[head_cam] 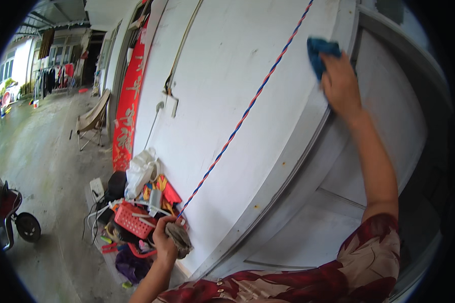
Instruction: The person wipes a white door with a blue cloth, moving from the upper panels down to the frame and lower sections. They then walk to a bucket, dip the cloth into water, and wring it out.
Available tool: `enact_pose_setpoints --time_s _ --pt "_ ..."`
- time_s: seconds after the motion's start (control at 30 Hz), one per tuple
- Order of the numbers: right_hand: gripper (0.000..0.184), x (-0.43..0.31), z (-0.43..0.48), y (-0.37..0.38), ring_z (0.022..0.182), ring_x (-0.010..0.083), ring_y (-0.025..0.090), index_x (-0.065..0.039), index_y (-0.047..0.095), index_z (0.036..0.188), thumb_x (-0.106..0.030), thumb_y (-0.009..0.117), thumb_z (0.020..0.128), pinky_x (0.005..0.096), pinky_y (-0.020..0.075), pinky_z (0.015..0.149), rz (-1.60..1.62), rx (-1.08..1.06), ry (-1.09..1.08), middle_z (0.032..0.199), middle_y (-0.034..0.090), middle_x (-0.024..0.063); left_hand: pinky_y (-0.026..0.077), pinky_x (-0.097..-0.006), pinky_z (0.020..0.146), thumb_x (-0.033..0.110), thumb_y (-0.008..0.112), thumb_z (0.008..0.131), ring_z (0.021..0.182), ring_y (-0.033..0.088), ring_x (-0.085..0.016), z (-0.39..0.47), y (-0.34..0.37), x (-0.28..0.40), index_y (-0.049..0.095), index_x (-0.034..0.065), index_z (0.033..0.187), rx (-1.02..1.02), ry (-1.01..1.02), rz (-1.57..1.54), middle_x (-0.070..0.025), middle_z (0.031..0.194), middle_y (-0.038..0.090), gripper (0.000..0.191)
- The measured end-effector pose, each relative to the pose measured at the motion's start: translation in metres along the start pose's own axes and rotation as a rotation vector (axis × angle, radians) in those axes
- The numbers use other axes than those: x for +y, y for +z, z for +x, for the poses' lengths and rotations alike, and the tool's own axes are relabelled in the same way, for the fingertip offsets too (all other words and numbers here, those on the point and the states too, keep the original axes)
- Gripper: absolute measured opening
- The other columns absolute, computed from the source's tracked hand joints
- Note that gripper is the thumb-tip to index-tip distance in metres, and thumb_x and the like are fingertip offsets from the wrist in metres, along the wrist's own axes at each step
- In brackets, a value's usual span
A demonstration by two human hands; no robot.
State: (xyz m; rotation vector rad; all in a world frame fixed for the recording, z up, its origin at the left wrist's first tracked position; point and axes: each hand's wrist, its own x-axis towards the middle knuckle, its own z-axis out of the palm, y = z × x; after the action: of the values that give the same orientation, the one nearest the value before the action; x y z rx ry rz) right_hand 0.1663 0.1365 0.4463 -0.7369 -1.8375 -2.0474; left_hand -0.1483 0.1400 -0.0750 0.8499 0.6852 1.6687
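My right hand (pixel 340 81) is raised and presses a blue cloth (pixel 318 57) at the white door frame (pixel 305 127), where the frame meets the white wall (pixel 220 87). The hand and cloth are slightly blurred. Lower down on the left, my left hand (pixel 164 238) holds a crumpled grey-brown cloth (pixel 179 239). A twisted red and blue cord (pixel 246 110) runs slantwise across the wall, and its lower end meets my left hand; whether the fingers grip it is hidden. The white panelled door (pixel 299 223) stands beside the frame, partly behind my right arm.
A pile by the wall includes a red plastic basket (pixel 133 221), a white bag (pixel 140 172) and a purple bag (pixel 133 265). Beyond are a folding chair (pixel 92 119) and a red banner (pixel 128 117) with writing. A wheeled vehicle (pixel 17 221) stands at left. A cable with a plug (pixel 159 106) hangs on the wall.
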Motion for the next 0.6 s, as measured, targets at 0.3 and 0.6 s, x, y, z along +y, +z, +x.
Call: enact_pose_setpoints --time_s 0.3,0.6 --pt "0.041 -0.28 -0.17 -0.06 0.122 0.043 0.062 0.01 0.07 0.111 -0.008 0.07 0.075 0.052 0.0396 0.116 0.591 -0.267 -0.038 0.113 0.069 0.0262 0.055 -0.026 0.077 0.013 0.068 0.1 0.083 0.067 -0.011 -0.012 0.005 -0.006 0.065 0.002 0.116 0.027 -0.016 0.151 -0.0035 0.092 0.07 0.019" --pt "0.041 -0.5 -0.35 -0.058 0.139 0.039 0.047 0.009 0.069 0.12 -0.014 0.054 0.089 0.0459 0.0261 0.124 0.765 -0.594 -0.303 0.135 0.061 0.0235 0.054 -0.0274 0.061 0.022 0.064 0.104 0.07 0.067 -0.013 -0.084 -0.013 -0.005 0.066 0.001 0.118 0.2 0.094 0.225 -0.0112 0.087 0.073 0.025"
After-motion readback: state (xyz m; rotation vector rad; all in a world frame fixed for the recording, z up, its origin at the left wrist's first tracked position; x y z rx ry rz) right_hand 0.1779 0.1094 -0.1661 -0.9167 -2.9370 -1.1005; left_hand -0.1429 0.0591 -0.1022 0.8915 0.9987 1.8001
